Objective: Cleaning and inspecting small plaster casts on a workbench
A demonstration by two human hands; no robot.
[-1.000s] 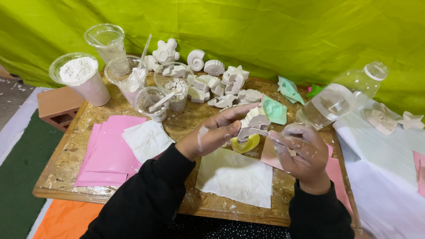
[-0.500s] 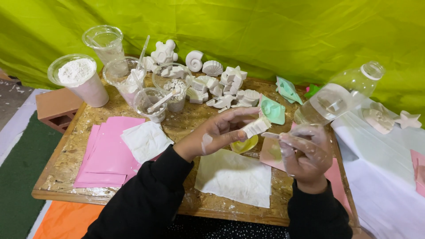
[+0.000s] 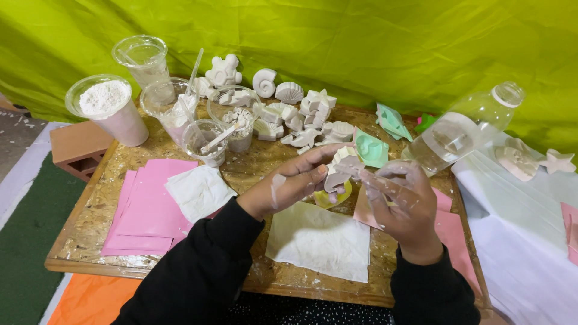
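Over the middle of the wooden board [image 3: 90, 222], the left hand [image 3: 298, 180] pinched a white plaster cast [image 3: 341, 170] between thumb and fingers, just above a yellow mould [image 3: 333, 197] lying by a white cloth [image 3: 319, 241]. The right hand [image 3: 400, 201], dusted white, was curled close to the right of the cast, fingers half closed, apparently gripping nothing. The step looked like cleaning a freshly demoulded piece; handling it called for a gentle, steady grip, since thin plaster edges chip easily.
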